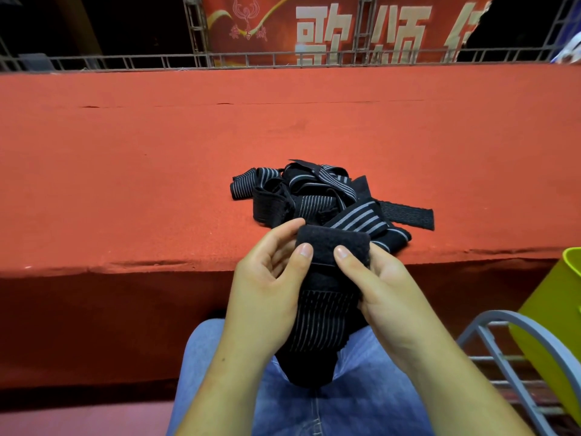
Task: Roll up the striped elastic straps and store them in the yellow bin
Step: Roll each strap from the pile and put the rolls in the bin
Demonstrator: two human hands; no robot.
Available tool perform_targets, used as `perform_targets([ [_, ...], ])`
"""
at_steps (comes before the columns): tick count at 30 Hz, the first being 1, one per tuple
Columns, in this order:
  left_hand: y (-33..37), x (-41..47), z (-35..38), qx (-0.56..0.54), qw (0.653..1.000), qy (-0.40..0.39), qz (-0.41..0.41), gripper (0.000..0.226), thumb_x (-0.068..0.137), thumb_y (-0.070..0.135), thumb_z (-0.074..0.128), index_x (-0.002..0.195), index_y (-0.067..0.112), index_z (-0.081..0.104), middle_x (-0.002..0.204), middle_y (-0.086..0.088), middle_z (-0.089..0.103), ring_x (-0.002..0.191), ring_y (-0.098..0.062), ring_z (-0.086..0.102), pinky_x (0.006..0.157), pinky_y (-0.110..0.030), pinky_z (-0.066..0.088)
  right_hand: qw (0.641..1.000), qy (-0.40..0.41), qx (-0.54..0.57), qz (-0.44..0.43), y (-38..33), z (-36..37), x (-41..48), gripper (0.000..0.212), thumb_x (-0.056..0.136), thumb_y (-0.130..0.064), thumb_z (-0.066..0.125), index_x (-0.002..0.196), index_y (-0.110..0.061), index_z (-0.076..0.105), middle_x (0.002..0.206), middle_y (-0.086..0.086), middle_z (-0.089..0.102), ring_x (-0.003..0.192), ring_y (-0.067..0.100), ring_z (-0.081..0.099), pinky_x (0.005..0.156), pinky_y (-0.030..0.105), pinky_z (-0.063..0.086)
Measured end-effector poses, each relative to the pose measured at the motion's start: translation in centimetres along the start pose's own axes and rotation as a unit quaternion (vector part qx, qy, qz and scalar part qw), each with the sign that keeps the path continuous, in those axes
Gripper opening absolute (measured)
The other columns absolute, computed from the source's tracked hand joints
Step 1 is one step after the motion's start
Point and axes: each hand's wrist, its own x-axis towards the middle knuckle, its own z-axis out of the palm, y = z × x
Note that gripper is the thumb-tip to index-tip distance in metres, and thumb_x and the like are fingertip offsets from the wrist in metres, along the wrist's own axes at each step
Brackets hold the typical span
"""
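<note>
We hold one strap (333, 243)
Our left hand (267, 278) and right hand (380, 278) pinch its black end — other straps (308, 193) lie near the table's (157, 184) front edge.

- A counter (125, 152) covered with red-orange felt cloth, its front edge a little wrinkled.
- A red banner (330, 26) with big pale characters, behind the counter.
- A grey metal truss railing (125, 62) along the far edge.
- A grey metal frame (503, 347), lower right.
- Blue jeans (345, 404) at the bottom.
</note>
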Motion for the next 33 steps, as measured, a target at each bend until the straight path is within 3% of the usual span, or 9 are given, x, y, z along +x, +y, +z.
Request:
perform_targets([
  [8, -0.06, 0.11, -0.03, 0.013, 1.0, 0.004, 0.02, 0.036, 0.098, 0.005, 0.065, 0.128, 0.025, 0.068, 0.116, 0.012, 0.076, 0.113, -0.004, 0.07, 0.099, -0.023, 0.053, 0.999, -0.01, 0.023, 0.02, -0.23, 0.23, 0.03, 0.03, 0.105, -0.023, 0.059, 0.13, -0.013, 0.07, 0.122, 0.007, 0.079, 0.118, 0.022, 0.074, 0.109, 0.048, 0.053],
  [13, 0.19, 0.11, 0.07, 0.016, 0.999, -0.001, 0.036, 0.042, 0.098, 0.002, 0.065, 0.128, 0.032, 0.065, 0.118, 0.025, 0.073, 0.115, 0.002, 0.067, 0.095, -0.013, 0.049, 0.999, -0.004, 0.024, 0.033, -0.37, 0.28, 0.0, 0.031, 0.102, -0.028, 0.061, 0.127, -0.014, 0.072, 0.119, 0.005, 0.08, 0.116, 0.021, 0.075, 0.11, 0.049, 0.053],
  [20, 0.36, 0.1, 0.0, 0.023, 0.998, -0.011, 0.06, 0.042, 0.099, -0.004, 0.061, 0.122, 0.031, 0.068, 0.118, 0.013, 0.076, 0.116, -0.006, 0.069, 0.096, -0.02, 0.051, 0.999, -0.006, -0.002, 0.054, -0.71, 0.35, -0.08, 0.053, 0.087, -0.055, 0.063, 0.12, -0.016, 0.076, 0.116, 0.003, 0.081, 0.114, 0.019, 0.075, 0.111, 0.051, 0.052],
  [25, 0.32, -0.12, -0.03, 0.034, 0.996, -0.027, 0.077, 0.04, 0.099, -0.007, 0.058, 0.119, 0.025, 0.071, 0.116, 0.008, 0.076, 0.115, -0.012, 0.069, 0.099, -0.028, 0.052, 0.998, -0.018, -0.009, 0.059, -0.78, 0.22, -0.09, 0.065, 0.089, -0.073, 0.062, 0.125, -0.021, 0.076, 0.122, 0.004, 0.079, 0.119, 0.021, 0.073, 0.115, 0.051, 0.047],
  [28, 0.4, -0.16, 0.0, 0.035, 0.996, -0.038, 0.074, 0.041, 0.098, -0.009, 0.058, 0.119, 0.023, 0.072, 0.116, 0.01, 0.076, 0.115, -0.008, 0.069, 0.096, -0.021, 0.051, 0.999, -0.021, -0.009, 0.047, -0.56, 0.04, 0.04, 0.069, 0.086, -0.075, 0.059, 0.129, -0.023, 0.075, 0.126, 0.003, 0.077, 0.122, 0.022, 0.072, 0.116, 0.05, 0.045],
  [33, 0.32, -0.16, 0.03, 0.041, 0.994, -0.049, 0.085, 0.046, 0.095, -0.014, 0.059, 0.112, 0.026, 0.073, 0.125, 0.013, 0.073, 0.125, -0.004, 0.064, 0.109, -0.026, 0.048, 1.0, -0.001, -0.016, 0.012, -0.41, 0.06, 0.05, 0.07, 0.08, -0.08, 0.063, 0.125, -0.027, 0.076, 0.126, 0.001, 0.077, 0.124, 0.021, 0.071, 0.116, 0.052, 0.045],
])
